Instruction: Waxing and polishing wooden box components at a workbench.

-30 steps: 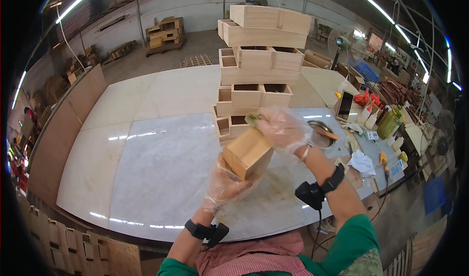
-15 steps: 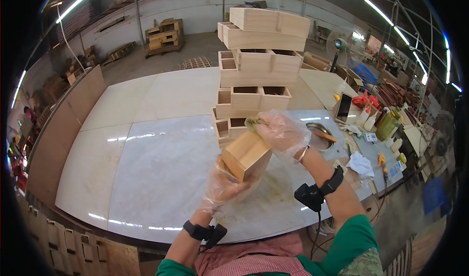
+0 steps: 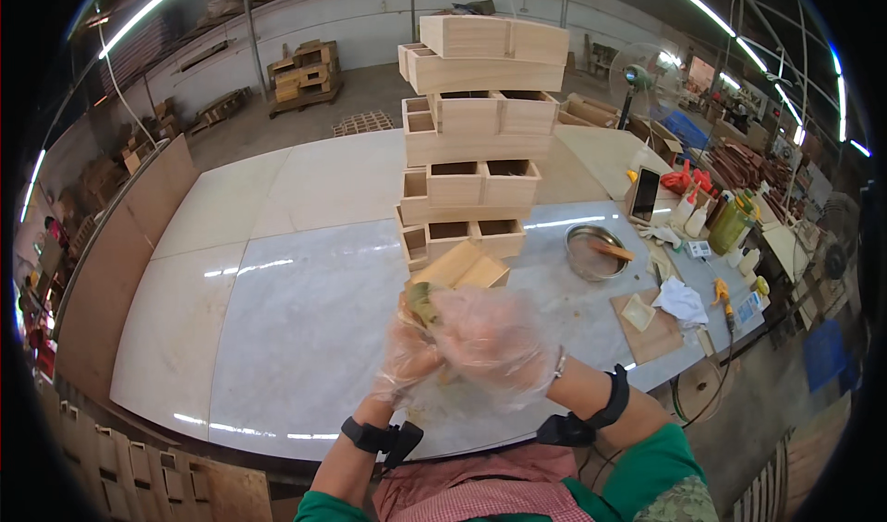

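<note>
In a clear plastic glove, my left hand (image 3: 407,360) is closed around the lower left of a small wooden box (image 3: 464,265). My right hand (image 3: 499,333), gloved the same way and smeared by motion, pinches a wadded green cloth (image 3: 422,303) against the box's near side. Much of the box is hidden behind both hands. Just beyond it rises a tall stack of pale wooden boxes (image 3: 485,139) with open compartments. A steel bowl (image 3: 572,261) stands to the right, a brown wooden stick-like piece (image 3: 612,248) resting in it.
Along the right of the glossy table (image 3: 296,337) are a small wooden board (image 3: 637,345), a white cloth (image 3: 681,302), an upright phone (image 3: 645,194), bottles (image 3: 693,215) and a green jug (image 3: 733,222). An upright wooden panel (image 3: 129,263) borders the left side.
My right hand has come down and left with the cloth, from the box's top to its near side. The box has turned in my left hand and sits slightly farther away.
</note>
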The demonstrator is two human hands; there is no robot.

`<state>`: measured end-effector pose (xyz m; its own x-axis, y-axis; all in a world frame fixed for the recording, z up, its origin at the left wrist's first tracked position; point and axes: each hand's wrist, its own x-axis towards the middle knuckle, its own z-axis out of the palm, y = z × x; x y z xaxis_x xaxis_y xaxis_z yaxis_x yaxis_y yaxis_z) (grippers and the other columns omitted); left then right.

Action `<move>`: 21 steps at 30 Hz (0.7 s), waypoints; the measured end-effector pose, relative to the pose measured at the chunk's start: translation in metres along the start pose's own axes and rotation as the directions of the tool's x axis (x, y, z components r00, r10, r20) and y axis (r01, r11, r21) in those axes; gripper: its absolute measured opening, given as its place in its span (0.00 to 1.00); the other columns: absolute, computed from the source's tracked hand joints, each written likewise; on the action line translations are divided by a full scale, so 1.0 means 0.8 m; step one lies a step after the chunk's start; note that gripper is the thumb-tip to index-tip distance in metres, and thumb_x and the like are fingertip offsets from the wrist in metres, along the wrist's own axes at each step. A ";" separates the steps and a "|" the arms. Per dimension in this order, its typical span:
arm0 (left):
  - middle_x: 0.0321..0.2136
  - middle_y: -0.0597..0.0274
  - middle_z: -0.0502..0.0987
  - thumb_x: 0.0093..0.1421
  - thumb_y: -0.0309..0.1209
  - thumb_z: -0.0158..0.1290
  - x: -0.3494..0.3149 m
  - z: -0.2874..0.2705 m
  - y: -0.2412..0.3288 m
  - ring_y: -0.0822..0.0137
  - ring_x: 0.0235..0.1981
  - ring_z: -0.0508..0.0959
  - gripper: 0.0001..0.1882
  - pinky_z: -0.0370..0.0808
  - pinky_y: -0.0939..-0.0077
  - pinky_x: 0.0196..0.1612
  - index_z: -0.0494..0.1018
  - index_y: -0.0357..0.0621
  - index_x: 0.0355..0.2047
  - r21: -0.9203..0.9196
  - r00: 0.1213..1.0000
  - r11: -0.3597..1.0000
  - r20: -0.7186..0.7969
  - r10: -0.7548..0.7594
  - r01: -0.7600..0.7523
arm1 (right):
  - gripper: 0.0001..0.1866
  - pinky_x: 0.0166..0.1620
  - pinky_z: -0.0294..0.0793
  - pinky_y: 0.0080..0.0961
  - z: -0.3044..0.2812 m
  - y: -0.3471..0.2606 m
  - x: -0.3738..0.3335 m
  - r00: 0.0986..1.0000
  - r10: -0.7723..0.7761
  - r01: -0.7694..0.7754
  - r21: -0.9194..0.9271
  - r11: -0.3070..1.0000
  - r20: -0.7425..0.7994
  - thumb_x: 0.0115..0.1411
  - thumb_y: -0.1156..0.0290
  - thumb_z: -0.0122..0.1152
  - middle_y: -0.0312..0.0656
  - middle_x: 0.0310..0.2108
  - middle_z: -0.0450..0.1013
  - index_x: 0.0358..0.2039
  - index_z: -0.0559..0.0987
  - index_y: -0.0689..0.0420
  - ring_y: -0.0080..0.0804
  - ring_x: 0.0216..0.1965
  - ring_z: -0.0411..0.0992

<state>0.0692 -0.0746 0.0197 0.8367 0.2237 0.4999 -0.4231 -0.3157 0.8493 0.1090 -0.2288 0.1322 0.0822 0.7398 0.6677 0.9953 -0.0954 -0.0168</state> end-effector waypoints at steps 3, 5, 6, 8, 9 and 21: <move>0.48 0.57 0.70 0.41 0.34 0.70 0.005 0.005 0.025 0.66 0.50 0.70 0.41 0.69 0.71 0.53 0.59 0.38 0.52 -0.065 0.998 0.996 -0.025 -0.064 0.062 | 0.07 0.30 0.72 0.31 -0.012 0.037 -0.036 0.997 0.044 -0.027 -0.283 0.959 0.056 0.46 0.71 0.57 0.41 0.27 0.70 0.27 0.75 0.58 0.38 0.31 0.72; 0.48 0.57 0.70 0.41 0.33 0.71 0.005 0.006 0.026 0.66 0.50 0.70 0.41 0.69 0.71 0.53 0.59 0.38 0.52 -0.046 0.997 0.997 -0.042 -0.067 0.065 | 0.06 0.29 0.72 0.31 -0.025 0.043 -0.030 0.980 0.199 -0.200 -0.098 0.975 -0.025 0.48 0.71 0.57 0.41 0.26 0.68 0.27 0.74 0.58 0.38 0.30 0.71; 0.48 0.56 0.70 0.41 0.33 0.71 0.004 0.007 0.026 0.65 0.50 0.70 0.42 0.69 0.71 0.53 0.59 0.38 0.52 -0.030 0.997 0.998 -0.055 -0.062 0.060 | 0.05 0.29 0.72 0.30 -0.029 0.043 -0.026 0.929 0.362 -0.355 0.092 0.930 -0.075 0.49 0.72 0.56 0.40 0.25 0.67 0.27 0.73 0.58 0.38 0.28 0.70; 0.48 0.57 0.69 0.40 0.33 0.71 0.001 0.007 0.015 0.66 0.50 0.70 0.42 0.69 0.71 0.53 0.59 0.39 0.52 -0.140 0.997 0.989 -0.062 -0.055 0.046 | 0.12 0.29 0.72 0.33 -0.011 0.032 -0.026 0.970 0.230 -0.231 -0.013 0.973 -0.084 0.52 0.70 0.58 0.43 0.26 0.69 0.38 0.74 0.57 0.41 0.28 0.71; 0.49 0.57 0.69 0.40 0.33 0.71 0.003 0.007 0.013 0.66 0.50 0.70 0.42 0.69 0.71 0.53 0.59 0.39 0.52 -0.252 0.997 0.968 -0.064 -0.043 0.026 | 0.19 0.30 0.72 0.35 -0.001 0.025 -0.023 0.992 0.095 -0.105 -0.128 0.986 -0.082 0.55 0.68 0.59 0.46 0.27 0.72 0.48 0.75 0.55 0.44 0.28 0.73; 0.51 0.57 0.68 0.40 0.33 0.71 0.001 0.008 0.018 0.64 0.52 0.69 0.43 0.68 0.68 0.54 0.59 0.39 0.54 -0.195 0.999 0.980 -0.027 -0.030 0.024 | 0.13 0.35 0.72 0.40 -0.012 0.121 0.025 0.962 0.115 -0.006 -0.404 0.915 0.246 0.60 0.61 0.52 0.50 0.32 0.75 0.40 0.79 0.53 0.50 0.33 0.74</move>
<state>0.0661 -0.0851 0.0314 0.8395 0.2577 0.4784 -0.4623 -0.1239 0.8780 0.2067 -0.2292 0.1510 0.2065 0.8651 0.4572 0.8894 -0.3607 0.2808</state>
